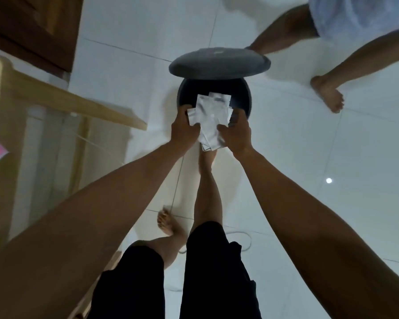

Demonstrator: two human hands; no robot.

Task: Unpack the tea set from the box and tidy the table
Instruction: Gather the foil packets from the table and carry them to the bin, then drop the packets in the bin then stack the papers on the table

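Plastic wrappers [208,116] between both hands' grip, above open bin [245,97]

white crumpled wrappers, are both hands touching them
Touching: head view shows left hand and right hand gripping the white crumpled wrappers from either side.

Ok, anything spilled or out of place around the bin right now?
Nothing stands out. The bin has its lid raised, and the left hand and right hand hold the white wrappers together over its opening. No scraps show on the floor around it.
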